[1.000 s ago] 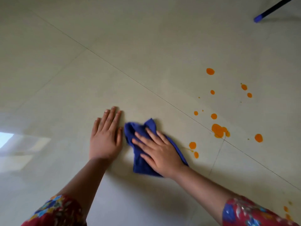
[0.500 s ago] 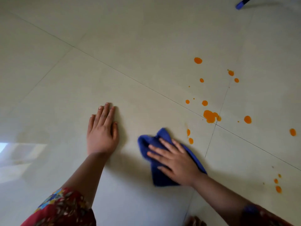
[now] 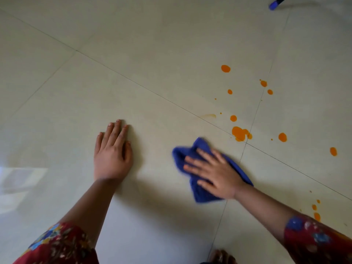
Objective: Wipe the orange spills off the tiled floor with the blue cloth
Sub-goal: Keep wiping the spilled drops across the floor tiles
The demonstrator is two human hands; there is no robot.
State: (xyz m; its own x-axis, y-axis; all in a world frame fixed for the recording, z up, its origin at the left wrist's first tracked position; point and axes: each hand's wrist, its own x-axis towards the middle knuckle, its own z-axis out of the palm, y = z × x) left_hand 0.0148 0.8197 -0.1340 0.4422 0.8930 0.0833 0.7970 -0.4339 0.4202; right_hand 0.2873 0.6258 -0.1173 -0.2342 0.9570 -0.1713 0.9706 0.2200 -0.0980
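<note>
Nearest you, small orange drops (image 3: 317, 216) lie beside your right sleeve (image 3: 314, 239). Your left hand (image 3: 112, 155) rests flat on the tiled floor (image 3: 152, 54), fingers straight and together. Your right hand (image 3: 215, 172), fingers spread and straight, presses the crumpled blue cloth (image 3: 202, 194) onto the floor. Just beyond the cloth sits the largest orange blot (image 3: 240, 133) at a tile joint, with scattered orange spots (image 3: 225, 68) farther off. A blue-tipped rod (image 3: 273, 5) shows at the far right corner.

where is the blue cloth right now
In the head view the blue cloth lies on the floor right of centre, pressed under the right hand, just below-left of the largest orange spill.
</note>
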